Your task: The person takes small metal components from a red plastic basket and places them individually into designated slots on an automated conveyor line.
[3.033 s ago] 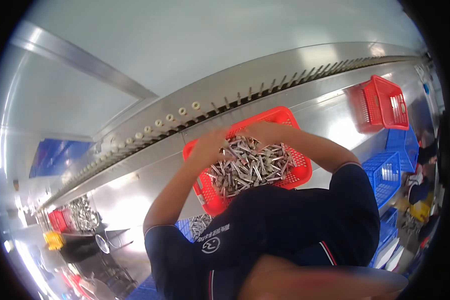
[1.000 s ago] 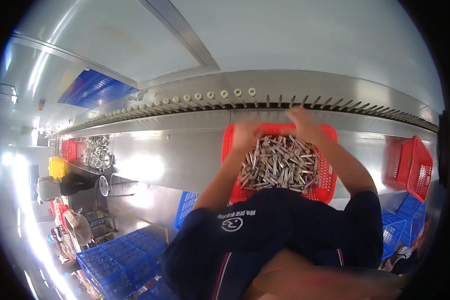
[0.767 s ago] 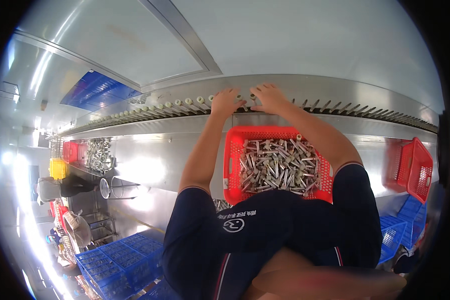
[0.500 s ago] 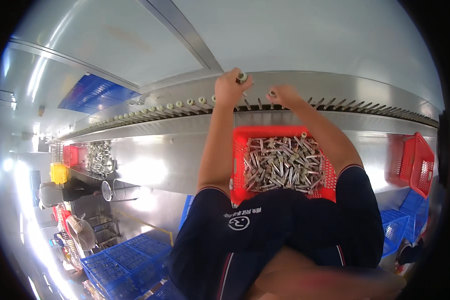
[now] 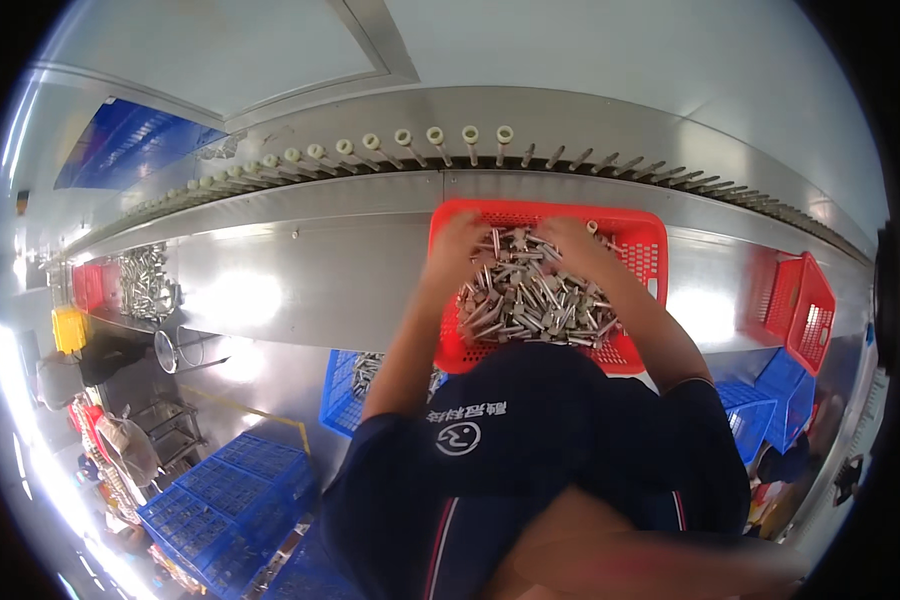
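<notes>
On my feed the steel bench [image 5: 370,235] takes up the most room, with the person's dark shirt [image 5: 600,430] at its near edge. Along the bench's far edge runs a row: pale-ended sleeves [image 5: 472,150] on the left stretch, thin pegs [image 5: 556,157] on the right. The red basket [image 5: 625,355] sits between those edges, heaped with metal pieces [image 5: 530,300]. I have the left hand [image 5: 460,243] at the basket's far left corner and the right hand [image 5: 573,243] just inside its far rim; both blur, so I cannot tell whether the fingers are apart, together or clamped on anything. I judge the step in hand to be gathering pieces; the next move would call for fingertips parting single ones from the tangle. White lettering and a round logo [image 5: 458,437] mark the shirt's chest.
</notes>
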Motion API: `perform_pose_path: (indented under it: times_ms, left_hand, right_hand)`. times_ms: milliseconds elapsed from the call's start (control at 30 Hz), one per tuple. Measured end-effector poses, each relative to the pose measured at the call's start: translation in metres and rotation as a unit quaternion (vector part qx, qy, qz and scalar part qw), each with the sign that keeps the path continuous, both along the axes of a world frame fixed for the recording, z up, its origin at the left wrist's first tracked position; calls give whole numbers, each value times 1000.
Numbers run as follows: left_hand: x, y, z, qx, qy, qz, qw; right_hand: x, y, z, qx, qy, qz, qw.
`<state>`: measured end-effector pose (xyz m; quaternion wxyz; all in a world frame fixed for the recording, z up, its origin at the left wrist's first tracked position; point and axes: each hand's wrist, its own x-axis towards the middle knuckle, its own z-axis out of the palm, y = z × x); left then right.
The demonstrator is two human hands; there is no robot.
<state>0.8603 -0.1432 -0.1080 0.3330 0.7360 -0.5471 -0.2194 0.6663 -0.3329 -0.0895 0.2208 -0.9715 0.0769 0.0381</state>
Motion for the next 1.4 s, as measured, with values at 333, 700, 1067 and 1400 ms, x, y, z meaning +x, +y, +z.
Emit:
perform_pose_path:
  times_ms: [333,700,1067,1400]
  left_hand:
    - [91,-126,68,-8,-236,-40,971]
    - [14,-101,92,-26,-119,-178,977]
    - [113,-93,104,-33,-346,61,936]
    - [116,-126,117,14,-235,-72,969]
  right_hand:
    - [135,-85,48,-62,-121,-68,988]
    - [22,-34,88,100,108,15,989]
    - [129,-56,61,-4,-220,-90,971]
    - [132,-98,35,40,-75,-67,994]
